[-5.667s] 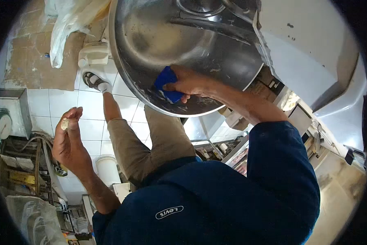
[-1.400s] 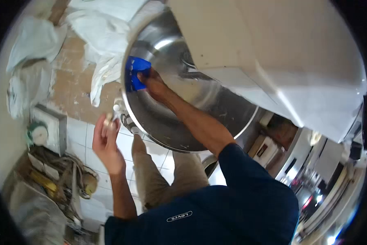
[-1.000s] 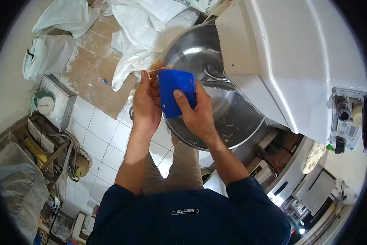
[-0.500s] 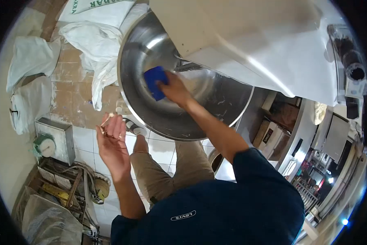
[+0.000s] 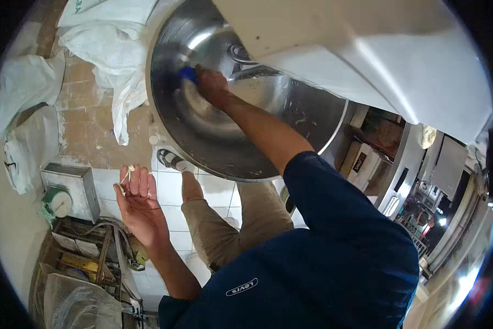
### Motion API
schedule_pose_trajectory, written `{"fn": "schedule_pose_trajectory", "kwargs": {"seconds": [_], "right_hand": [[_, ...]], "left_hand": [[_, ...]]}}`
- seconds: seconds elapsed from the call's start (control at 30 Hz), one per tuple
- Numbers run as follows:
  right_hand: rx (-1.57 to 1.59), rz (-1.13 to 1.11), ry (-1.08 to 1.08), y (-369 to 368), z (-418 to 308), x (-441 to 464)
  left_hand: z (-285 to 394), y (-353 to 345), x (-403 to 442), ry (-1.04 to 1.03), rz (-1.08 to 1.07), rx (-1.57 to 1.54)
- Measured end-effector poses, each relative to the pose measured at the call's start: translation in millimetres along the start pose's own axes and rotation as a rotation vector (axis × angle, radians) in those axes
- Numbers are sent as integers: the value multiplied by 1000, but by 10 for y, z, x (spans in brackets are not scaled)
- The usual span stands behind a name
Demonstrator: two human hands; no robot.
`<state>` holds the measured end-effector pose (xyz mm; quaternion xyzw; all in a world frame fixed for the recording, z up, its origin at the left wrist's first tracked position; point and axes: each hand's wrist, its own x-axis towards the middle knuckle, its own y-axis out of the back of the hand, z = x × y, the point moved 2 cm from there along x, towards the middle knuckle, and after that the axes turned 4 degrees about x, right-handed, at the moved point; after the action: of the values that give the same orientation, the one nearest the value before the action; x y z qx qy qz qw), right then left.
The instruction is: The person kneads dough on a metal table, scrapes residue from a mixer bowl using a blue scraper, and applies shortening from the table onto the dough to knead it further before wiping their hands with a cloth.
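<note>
My right hand (image 5: 212, 88) reaches into a large steel mixing bowl (image 5: 175, 118), its fingers closed on a blue plastic scraper (image 5: 188, 73). The scraper meets the bowl's left inner wall, partly hidden behind the fingers. Pale smears and scraps of dough show on the bowl's near right wall. Outside the bowl, at the lower left, my left hand (image 5: 141, 211) is open with the palm up. Bits of pale dough (image 5: 128, 174) cling to its fingertips. A metal mixing arm (image 5: 252, 70) sits in the bowl under the machine's head.
The white mixer head (image 5: 356, 60) overhangs the bowl's right side. White sacks (image 5: 106, 46) lie on the brown floor at left. A dial scale (image 5: 65, 200) stands by the left wall, near a cluttered wooden crate (image 5: 84, 257). Boxes (image 5: 365, 164) fill a shelf at right.
My right hand has carried the scraper up and left along the bowl's inside, turning it more edge-on. My left hand has shifted slightly left and down, still open. The camera view has shifted.
</note>
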<state>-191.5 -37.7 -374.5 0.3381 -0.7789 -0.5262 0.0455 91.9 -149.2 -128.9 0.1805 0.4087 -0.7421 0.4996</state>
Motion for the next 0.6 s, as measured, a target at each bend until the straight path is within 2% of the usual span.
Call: {"fn": "schedule_pose_trajectory", "kwargs": {"seconds": [0.03, 0.13, 0.23, 0.27, 0.37, 0.47, 0.53, 0.6], "right_hand": [[-38, -72, 6, -107, -9, -7], [105, -150, 20, -180, 23, -526], [257, -147, -79, -351, 4, -776], [343, -185, -25, -360, 7, -775], [489, -383, -6, -216, -10, -712], [794, -646, 38, 24, -33, -769], [876, -733, 16, 123, -33, -875], [953, -854, -96, 324, -66, -1003]], "left_hand": [[7, 20, 6, 2, 25, 10], [-10, 158, 32, 8, 33, 31], [-64, 290, 57, 18, 7, 53], [-98, 297, 80, 31, 26, 59], [-197, 270, 130, 56, 75, 76], [-280, 147, 163, 53, 49, 52], [-323, 33, 170, 29, 1, 19], [-343, -71, 164, -11, -22, -3]]}}
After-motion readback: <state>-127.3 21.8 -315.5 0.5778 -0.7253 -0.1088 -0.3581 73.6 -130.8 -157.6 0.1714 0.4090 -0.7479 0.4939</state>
